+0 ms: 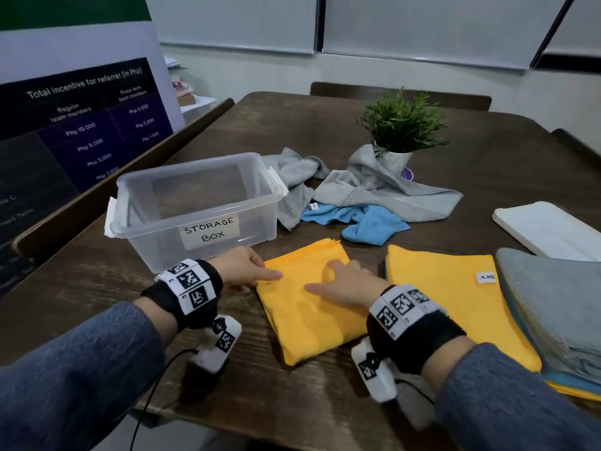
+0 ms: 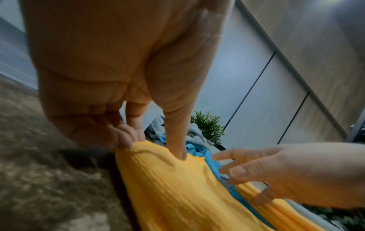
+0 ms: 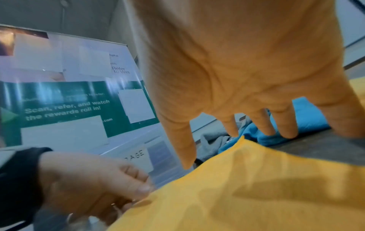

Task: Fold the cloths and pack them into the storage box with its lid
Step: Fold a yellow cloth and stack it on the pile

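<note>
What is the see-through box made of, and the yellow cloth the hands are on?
The box looks like clear, smooth plastic: you can see the table through its walls, and light shines off its rim. The yellow cloth looks like soft, matte microfibre, though that is a guess: the left wrist view shows fine ribbing, and it dimples under the left hand and right hand.

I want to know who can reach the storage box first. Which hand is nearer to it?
Left. The left hand lies just in front of the storage box, at the yellow cloth's left edge. The right hand rests on the cloth, farther right.
</note>
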The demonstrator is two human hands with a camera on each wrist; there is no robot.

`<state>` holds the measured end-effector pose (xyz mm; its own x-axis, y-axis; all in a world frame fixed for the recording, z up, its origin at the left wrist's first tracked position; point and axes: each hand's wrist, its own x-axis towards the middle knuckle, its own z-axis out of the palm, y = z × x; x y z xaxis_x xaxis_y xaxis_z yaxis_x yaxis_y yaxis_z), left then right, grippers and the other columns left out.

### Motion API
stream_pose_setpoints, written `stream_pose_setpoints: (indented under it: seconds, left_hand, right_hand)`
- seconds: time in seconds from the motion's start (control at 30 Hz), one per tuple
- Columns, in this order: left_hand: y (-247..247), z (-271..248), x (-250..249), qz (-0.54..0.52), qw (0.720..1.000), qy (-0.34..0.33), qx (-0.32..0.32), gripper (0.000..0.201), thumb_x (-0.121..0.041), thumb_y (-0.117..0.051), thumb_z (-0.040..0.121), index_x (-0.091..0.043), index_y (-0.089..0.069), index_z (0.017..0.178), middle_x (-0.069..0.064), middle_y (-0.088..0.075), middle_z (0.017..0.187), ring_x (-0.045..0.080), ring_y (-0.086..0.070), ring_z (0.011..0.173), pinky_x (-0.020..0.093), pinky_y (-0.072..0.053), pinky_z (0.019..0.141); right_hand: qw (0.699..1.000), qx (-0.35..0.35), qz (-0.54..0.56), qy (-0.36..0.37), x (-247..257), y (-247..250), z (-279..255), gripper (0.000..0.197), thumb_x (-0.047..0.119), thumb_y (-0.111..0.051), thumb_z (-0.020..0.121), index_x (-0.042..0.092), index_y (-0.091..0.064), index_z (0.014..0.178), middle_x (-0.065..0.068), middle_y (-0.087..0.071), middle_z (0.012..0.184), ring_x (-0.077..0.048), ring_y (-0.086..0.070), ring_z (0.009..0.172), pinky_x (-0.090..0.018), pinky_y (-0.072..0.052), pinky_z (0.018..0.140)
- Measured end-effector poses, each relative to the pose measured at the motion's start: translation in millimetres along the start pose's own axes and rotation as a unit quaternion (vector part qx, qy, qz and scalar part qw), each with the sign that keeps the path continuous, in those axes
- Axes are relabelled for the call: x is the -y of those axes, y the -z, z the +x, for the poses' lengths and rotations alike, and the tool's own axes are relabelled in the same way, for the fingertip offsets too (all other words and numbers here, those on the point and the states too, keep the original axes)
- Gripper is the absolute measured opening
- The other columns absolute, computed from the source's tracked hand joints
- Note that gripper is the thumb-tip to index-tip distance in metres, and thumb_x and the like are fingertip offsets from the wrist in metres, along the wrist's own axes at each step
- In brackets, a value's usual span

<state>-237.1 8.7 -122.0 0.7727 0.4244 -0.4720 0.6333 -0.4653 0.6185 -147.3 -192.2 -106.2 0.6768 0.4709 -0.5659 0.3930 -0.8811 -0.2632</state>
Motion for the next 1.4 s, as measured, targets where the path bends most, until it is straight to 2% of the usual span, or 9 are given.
stream_pose_setpoints:
  seconds: [0.27, 0.37, 0.43, 0.73, 0.9, 1.0, 1.13, 1.33, 1.4]
  left_hand:
    - [-2, 6, 1, 0.083, 0.996, -0.023, 0.011, 0.036, -0.051, -0.075, 0.075, -0.020, -0.061, 0.088, -0.005, -0.059, 0.089, 0.011, -0.055, 0.081, 0.024, -0.041, 0.066]
    - [3, 6, 3, 0.052, 0.996, -0.064, 0.018, 0.033, -0.051, -0.073, 0.077, -0.021, -0.059, 0.081, -0.004, -0.058, 0.083, 0.012, -0.055, 0.076, 0.025, -0.043, 0.067]
    - [8, 5, 3, 0.037, 0.995, -0.090, 0.014, 0.029, -0.048, -0.072, 0.079, -0.022, -0.060, 0.088, -0.005, -0.058, 0.086, 0.010, -0.055, 0.076, 0.022, -0.043, 0.064]
    - [17, 16, 6, -0.010, 0.990, -0.097, -0.098, 0.020, -0.034, -0.065, 0.090, -0.019, -0.060, 0.102, -0.002, -0.060, 0.090, 0.016, -0.059, 0.078, 0.022, -0.048, 0.058]
    - [-2, 25, 10, -0.119, 0.982, -0.050, -0.136, 0.021, -0.028, -0.060, 0.093, -0.013, -0.055, 0.107, 0.012, -0.058, 0.110, 0.019, -0.062, 0.077, 0.030, -0.058, 0.058]
    - [0, 23, 9, -0.112, 0.990, -0.012, -0.083, 0.053, -0.044, -0.074, 0.079, -0.019, -0.043, 0.115, 0.006, -0.054, 0.111, 0.013, -0.060, 0.081, 0.023, -0.053, 0.052]
    - [3, 18, 11, -0.081, 0.997, -0.004, 0.006, 0.089, -0.031, -0.087, 0.066, -0.022, -0.027, 0.131, 0.005, -0.047, 0.117, 0.018, -0.059, 0.092, 0.023, -0.053, 0.054]
    - [9, 10, 16, -0.114, 0.984, -0.134, 0.026, 0.065, -0.011, -0.080, 0.076, -0.031, -0.038, 0.121, 0.004, -0.056, 0.083, 0.012, -0.060, 0.068, 0.026, -0.052, 0.057]
    - [13, 7, 16, -0.122, 0.976, -0.180, 0.034, 0.049, -0.012, -0.079, 0.077, -0.033, -0.053, 0.113, 0.000, -0.056, 0.084, 0.011, -0.056, 0.069, 0.026, -0.049, 0.061]
  right_hand:
    - [0.996, -0.056, 0.058, -0.034, 1, 33, 32, 0.082, 0.043, -0.065, 0.088, 0.008, -0.022, 0.148, -0.008, -0.044, 0.143, -0.026, -0.049, 0.124, -0.032, -0.044, 0.089]
    - [0.997, -0.067, 0.026, -0.019, 0, 37, 41, 0.030, 0.037, -0.060, 0.091, 0.011, -0.054, 0.102, -0.003, -0.056, 0.094, -0.016, -0.055, 0.082, -0.023, -0.039, 0.059]
    - [0.997, -0.076, 0.017, -0.015, -2, 42, 45, 0.027, 0.036, -0.059, 0.091, 0.014, -0.049, 0.078, 0.001, -0.044, 0.073, -0.011, -0.044, 0.062, -0.022, -0.031, 0.050]
    - [0.989, -0.136, 0.047, 0.034, 3, 58, 51, 0.033, 0.035, -0.056, 0.094, 0.013, -0.049, 0.070, -0.001, -0.048, 0.068, -0.020, -0.054, 0.071, -0.024, -0.037, 0.052]
    - [0.993, -0.109, 0.048, 0.021, 1, 45, 55, 0.032, 0.041, -0.058, 0.093, 0.009, -0.058, 0.092, -0.004, -0.055, 0.084, -0.018, -0.053, 0.078, -0.023, -0.035, 0.053]
    - [0.994, -0.083, 0.070, -0.004, -4, 44, 52, 0.059, 0.043, -0.071, 0.083, 0.009, -0.046, 0.125, -0.007, -0.056, 0.113, -0.018, -0.053, 0.089, -0.022, -0.042, 0.057]
    - [0.995, -0.071, 0.065, -0.009, -8, 42, 53, 0.053, 0.032, -0.072, 0.084, 0.002, -0.055, 0.124, -0.004, -0.051, 0.084, -0.019, -0.053, 0.081, -0.028, -0.048, 0.067]
    - [0.997, -0.057, 0.051, -0.010, -10, 44, 47, 0.047, 0.032, -0.066, 0.089, -0.001, -0.059, 0.123, -0.014, -0.062, 0.105, -0.025, -0.062, 0.092, -0.035, -0.053, 0.087]
    - [0.997, -0.054, 0.046, -0.002, -10, 49, 44, 0.034, 0.033, -0.063, 0.091, 0.003, -0.063, 0.106, -0.011, -0.060, 0.089, -0.021, -0.059, 0.079, -0.028, -0.051, 0.073]
